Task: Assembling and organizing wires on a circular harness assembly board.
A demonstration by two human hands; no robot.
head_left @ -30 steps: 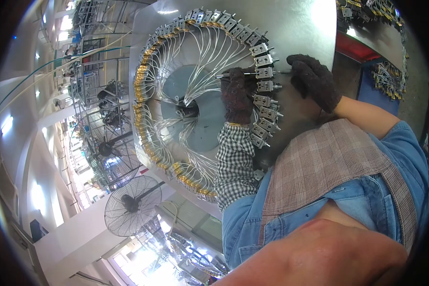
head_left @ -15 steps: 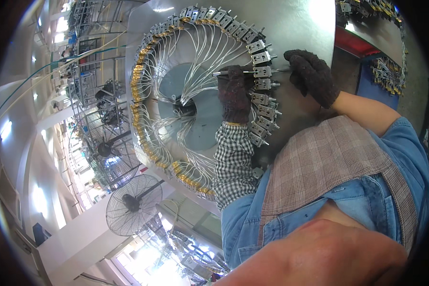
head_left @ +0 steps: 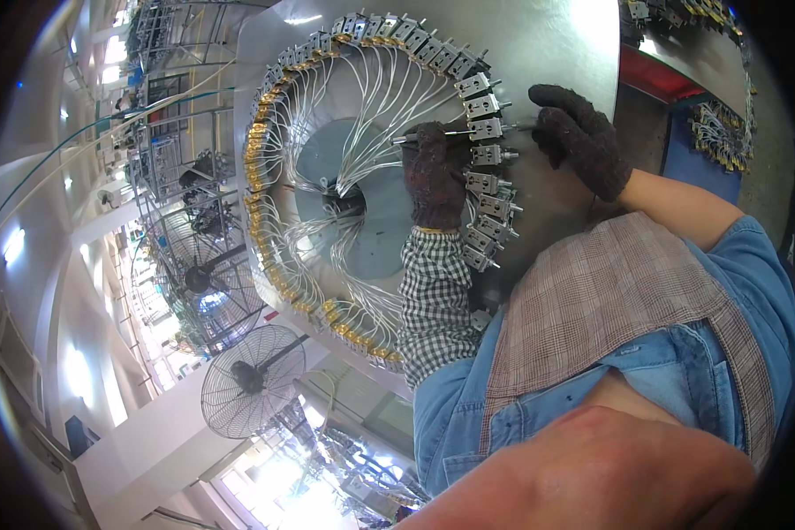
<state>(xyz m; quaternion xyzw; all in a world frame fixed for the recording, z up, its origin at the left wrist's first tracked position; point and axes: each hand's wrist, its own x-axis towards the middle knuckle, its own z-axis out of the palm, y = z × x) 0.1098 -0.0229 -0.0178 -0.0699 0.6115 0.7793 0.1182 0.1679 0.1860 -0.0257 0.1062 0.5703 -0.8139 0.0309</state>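
Observation:
Both of my hands wear dark knitted gloves. My left hand (head_left: 433, 168) is closed around a thin metal rod (head_left: 405, 140) inside the ring; the rod points to a metal clamp block (head_left: 486, 130) on the ring's right side. My right hand (head_left: 583, 146) is just outside that block, its index finger lifted and the other fingers curled. A thin, blurred piece (head_left: 523, 125) lies between those fingers and the block; its kind is unclear. White wires (head_left: 362, 97) run from the ring's centre to the blocks and the brass-coloured parts (head_left: 256, 146).
The ring stands on a shiny metal table (head_left: 561, 53). A grey disc (head_left: 375, 238) with a dark central hole lies in its middle. To the right, more wired parts (head_left: 720, 137) sit by a blue surface. A caged fan (head_left: 252, 375) stands at lower left.
My right index finger has lifted away from the other fingers. My left hand stays nearly in place on the rod.

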